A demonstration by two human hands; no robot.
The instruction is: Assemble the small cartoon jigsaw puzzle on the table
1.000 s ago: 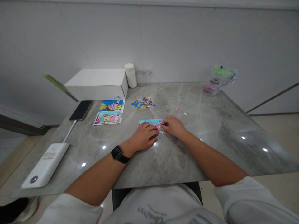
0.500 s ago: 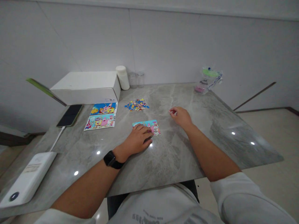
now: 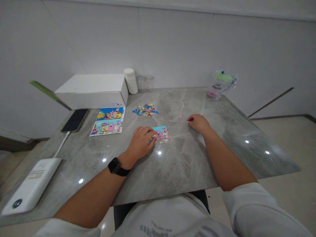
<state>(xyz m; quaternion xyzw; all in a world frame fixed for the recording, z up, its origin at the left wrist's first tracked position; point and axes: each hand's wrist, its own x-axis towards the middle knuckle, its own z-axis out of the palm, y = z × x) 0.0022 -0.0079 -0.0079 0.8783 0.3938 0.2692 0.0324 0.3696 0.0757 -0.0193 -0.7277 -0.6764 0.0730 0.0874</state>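
A small, partly built cartoon jigsaw lies on the grey marble table. My left hand, with a black watch on the wrist, rests with its fingers laid flat over the jigsaw's left part. My right hand lies on the table to the right of the jigsaw, its fingers curled together in a pinch; what they hold is too small to make out. A loose pink piece lies just left of that hand. A heap of loose jigsaw pieces sits farther back.
Two cartoon picture cards lie left of the jigsaw. Behind them stand a white box, a white bottle and two clear jars. A phone and a white power bank are at the left; a plastic bag is at the back right.
My right hand left the jigsaw, reached to the loose pieces on the right and now sits slightly right of there. My left hand slid to the jigsaw's left part.
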